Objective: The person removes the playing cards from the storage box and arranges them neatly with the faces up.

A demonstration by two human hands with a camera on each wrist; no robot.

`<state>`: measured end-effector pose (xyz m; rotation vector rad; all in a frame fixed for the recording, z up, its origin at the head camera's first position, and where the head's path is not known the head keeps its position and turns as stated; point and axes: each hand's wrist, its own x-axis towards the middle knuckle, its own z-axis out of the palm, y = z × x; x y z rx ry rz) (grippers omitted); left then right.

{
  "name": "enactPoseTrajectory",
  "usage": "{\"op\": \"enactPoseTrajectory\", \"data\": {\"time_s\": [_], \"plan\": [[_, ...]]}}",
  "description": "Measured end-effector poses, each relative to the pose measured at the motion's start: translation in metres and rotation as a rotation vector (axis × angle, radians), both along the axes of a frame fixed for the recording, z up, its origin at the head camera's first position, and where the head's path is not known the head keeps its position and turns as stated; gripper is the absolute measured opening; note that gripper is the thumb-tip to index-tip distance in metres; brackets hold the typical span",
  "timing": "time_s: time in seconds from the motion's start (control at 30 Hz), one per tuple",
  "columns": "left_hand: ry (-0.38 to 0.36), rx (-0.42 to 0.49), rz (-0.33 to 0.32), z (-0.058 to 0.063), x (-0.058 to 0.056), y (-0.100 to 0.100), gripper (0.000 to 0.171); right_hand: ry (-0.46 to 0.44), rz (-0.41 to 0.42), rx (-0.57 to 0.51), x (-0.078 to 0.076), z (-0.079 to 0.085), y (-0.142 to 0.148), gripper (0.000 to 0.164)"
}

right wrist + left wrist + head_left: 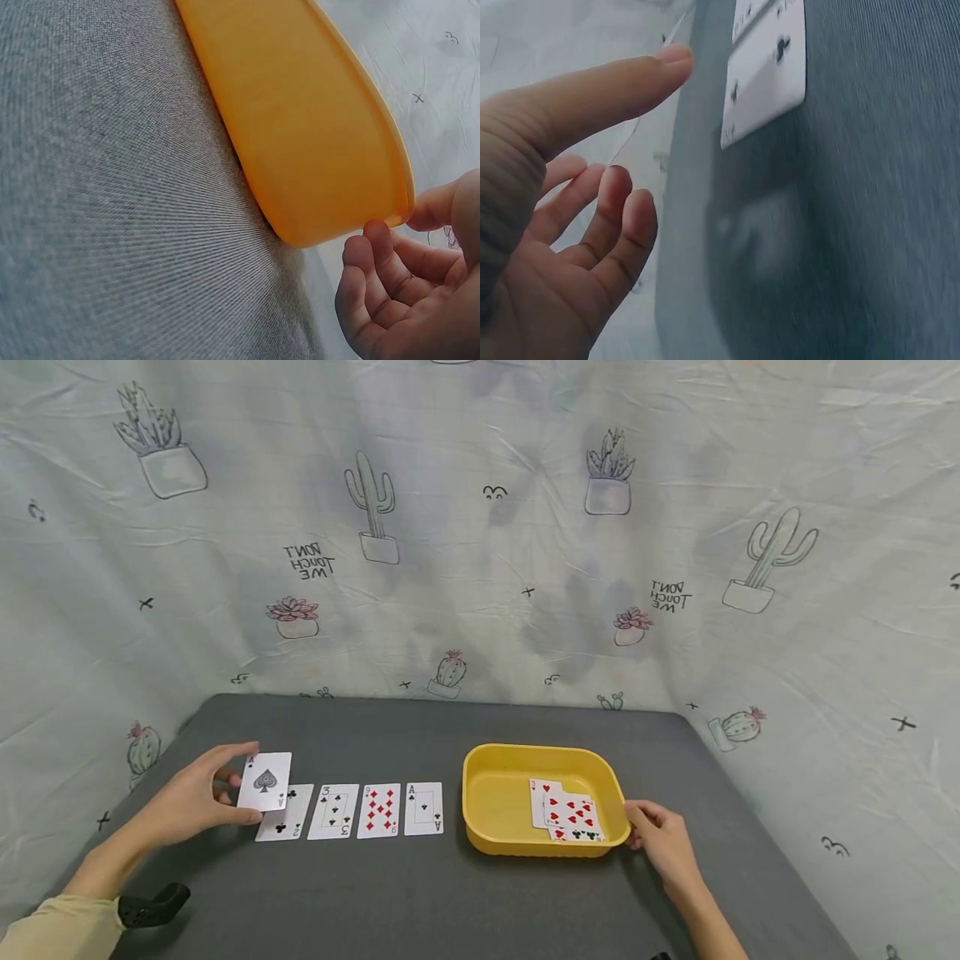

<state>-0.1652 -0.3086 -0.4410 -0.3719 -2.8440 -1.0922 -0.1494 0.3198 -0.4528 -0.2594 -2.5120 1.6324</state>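
Observation:
My left hand (pixel 193 797) pinches an ace of spades (pixel 265 782) by its edges, between the thumb and fingers. That card overlaps a two of clubs (pixel 287 818) in the head view. Rightward from there, face up in a row, lie a three with black pips (pixel 333 812), a nine of diamonds (pixel 378 811) and an ace of clubs (pixel 423 808). With thumb and fingertips, my right hand (pixel 663 843) grips the right end of a yellow tray (pixel 487 833), as the right wrist view also shows at the tray's rim (pixel 403 161). Inside, several overlapping cards (pixel 572 811) include hearts.
A dark grey table (pixel 360 902) carries the cards and tray. Behind it and along both sides hangs a pale cloth (pixel 465 585) printed with potted cacti. A black band (pixel 153 906) sits at the left wrist, by a light yellow sleeve (pixel 67 927).

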Motion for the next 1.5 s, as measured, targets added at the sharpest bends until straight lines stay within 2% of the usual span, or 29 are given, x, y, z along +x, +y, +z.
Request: {"op": "enactPoseTrajectory", "data": {"time_s": [0.13, 0.43, 0.5, 0.7, 0.93, 1.2, 1.5], "plan": [[-0.068, 0.016, 0.02, -0.007, 0.004, -0.011, 0.107, -0.01, 0.014, -0.002, -0.01, -0.001, 0.005, 0.033], [-0.119, 0.004, 0.024, -0.021, 0.009, -0.026, 0.102, -0.02, 0.06, -0.006, -0.033, -0.001, 0.02, 0.037], [-0.134, -0.002, 0.044, -0.025, 0.011, -0.027, 0.101, -0.016, 0.072, -0.011, -0.039, -0.001, 0.023, 0.037], [-0.137, -0.007, 0.038, -0.031, 0.01, -0.029, 0.099, -0.02, 0.081, -0.013, -0.04, -0.002, 0.026, 0.037], [-0.131, -0.005, -0.001, -0.031, 0.006, -0.029, 0.097, -0.027, 0.081, -0.008, -0.043, -0.002, 0.027, 0.037], [-0.128, 0.029, -0.037, -0.031, 0.006, -0.031, 0.096, -0.023, 0.084, 0.004, -0.042, 0.001, 0.027, 0.037], [-0.122, 0.013, -0.04, -0.035, 0.006, -0.033, 0.096, -0.02, 0.075, 0.007, -0.038, -0.001, 0.024, 0.036]]}}
